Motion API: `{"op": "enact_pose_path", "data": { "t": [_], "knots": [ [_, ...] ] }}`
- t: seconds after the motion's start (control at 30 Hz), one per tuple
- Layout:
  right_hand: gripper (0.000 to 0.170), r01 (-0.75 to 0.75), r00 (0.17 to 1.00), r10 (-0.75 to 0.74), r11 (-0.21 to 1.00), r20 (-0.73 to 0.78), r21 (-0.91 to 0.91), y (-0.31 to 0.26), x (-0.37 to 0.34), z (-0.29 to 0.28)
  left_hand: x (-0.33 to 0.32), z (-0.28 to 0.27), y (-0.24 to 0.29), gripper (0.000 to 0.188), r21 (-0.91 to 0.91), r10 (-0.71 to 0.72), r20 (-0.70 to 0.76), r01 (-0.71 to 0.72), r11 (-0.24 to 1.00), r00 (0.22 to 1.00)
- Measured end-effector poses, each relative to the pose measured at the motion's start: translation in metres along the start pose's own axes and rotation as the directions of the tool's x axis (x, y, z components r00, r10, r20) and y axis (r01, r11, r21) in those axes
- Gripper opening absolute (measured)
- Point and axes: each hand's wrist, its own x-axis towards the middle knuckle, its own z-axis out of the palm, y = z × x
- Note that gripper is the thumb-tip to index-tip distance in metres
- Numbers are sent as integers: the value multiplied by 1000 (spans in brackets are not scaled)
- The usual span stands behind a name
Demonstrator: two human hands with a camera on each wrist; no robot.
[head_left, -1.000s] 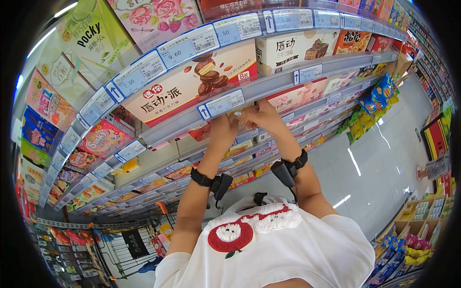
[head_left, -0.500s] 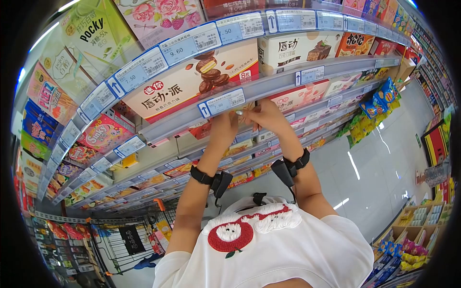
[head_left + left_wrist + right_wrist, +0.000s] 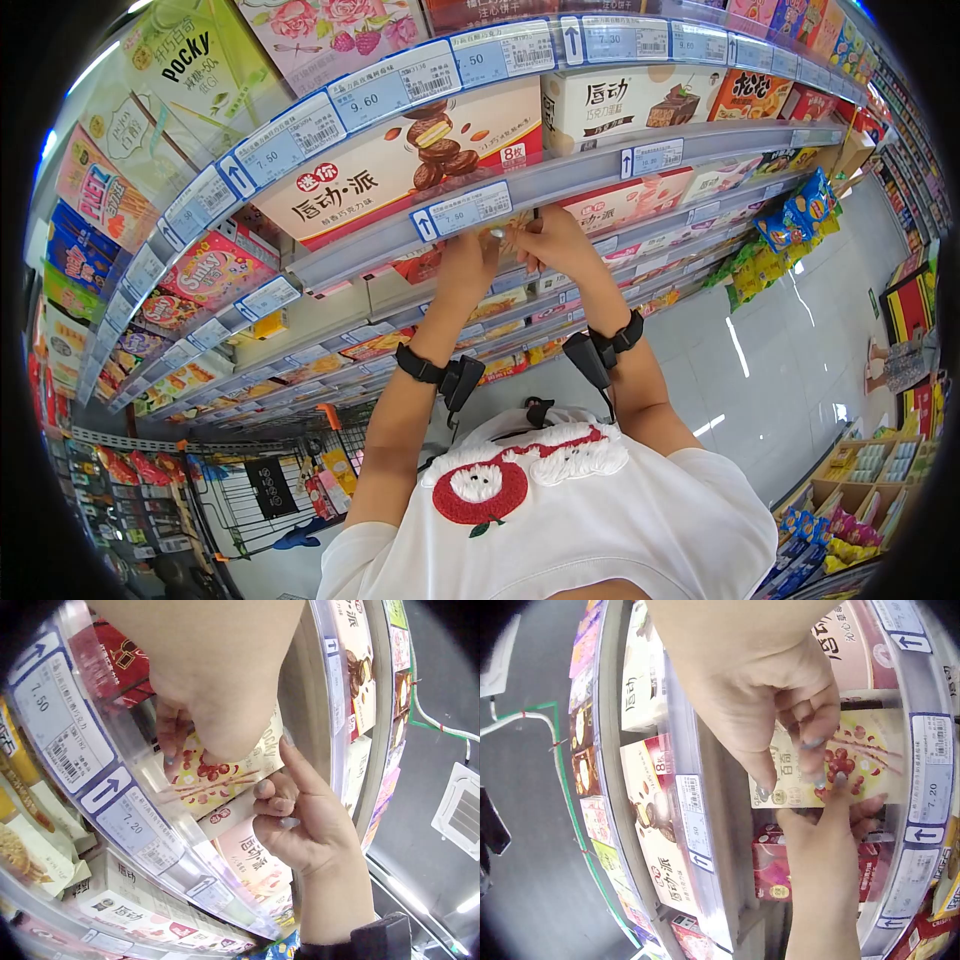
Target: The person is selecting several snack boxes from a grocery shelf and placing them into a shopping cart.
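Note:
A cream and yellow box with red berries (image 3: 206,776) (image 3: 866,750) lies among packs on a shelf tier. My left hand (image 3: 466,268) (image 3: 214,682) (image 3: 825,859) grips its side, the thumb on the printed front and the other fingers along the edge. At the box's end is my right hand (image 3: 560,245) (image 3: 319,825) (image 3: 769,682), its thumb at the end edge and its bent fingertips against the front. In the head view both hands are close together below a 7.50 price label (image 3: 462,212), and the box between them is mostly hidden.
A large chocolate pie box (image 3: 400,170) stands on the tier above. Red boxes (image 3: 772,862) and a pink box (image 3: 859,645) flank the held box. The shelf lip with a 7.20 label (image 3: 932,780) runs along the front. Blue snack bags (image 3: 810,210) hang at the right.
The head view has shifted slightly. Both hands stay in nearly the same place below the price label, with only small finger movements visible.

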Motion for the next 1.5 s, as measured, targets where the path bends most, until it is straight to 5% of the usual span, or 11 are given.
{"op": "enact_pose_path", "data": {
  "t": [0.37, 0.67, 0.8, 0.87, 0.93, 0.97, 1.03, 1.27, 1.37, 1.47, 1.5],
  "knots": [
    [44, -9, 987, -16, 989, -161, -150, -14, -18, 3, -12, -5, 19, 67, 197, -44, -44, 52, 979, 998],
    [21, 371, 774, -444, 896, -452, -245, 110, -62, 42, -86, -30, 15, 60, 205, 46, -107, -23, 978, 993],
    [17, 201, 977, -207, 820, 51, -536, 137, -105, 112, -196, -48, -10, 50, 278, -214, 230, 147, 949, 949],
    [17, 381, 897, -18, 538, 442, -752, 159, -131, 153, -254, -65, -21, 45, 375, -368, 454, 201, 905, 812],
    [23, 406, 752, 267, 532, 603, -743, 163, -156, 197, -313, -89, -25, 40, 467, -504, 652, 224, 855, 565],
    [26, 428, 641, 399, 523, 656, -737, 163, -166, 222, -341, -104, -26, 39, 465, -538, 585, 292, 836, 607],
    [26, 524, 668, 268, 492, 694, -695, 161, -189, 274, -398, -138, -17, 38, 446, -614, 438, 434, 783, 657],
    [25, 626, 452, -1, 713, 892, -317, 122, -284, 473, -589, -267, 12, 31, 474, -855, 85, 734, 486, 511],
    [24, 773, 433, -381, 623, 817, -118, 116, -307, 534, -640, -298, 6, 28, 237, -816, -129, 817, 526, 563],
    [26, 727, 516, -408, 674, 754, -133, 123, -318, 578, -645, -341, 7, 24, 151, -798, -262, 839, 522, 543],
    [26, 598, 591, -241, 772, 770, -217, 132, -319, 591, -648, -352, -2, 24, 114, -782, -306, 837, 536, 543]
  ]
}}
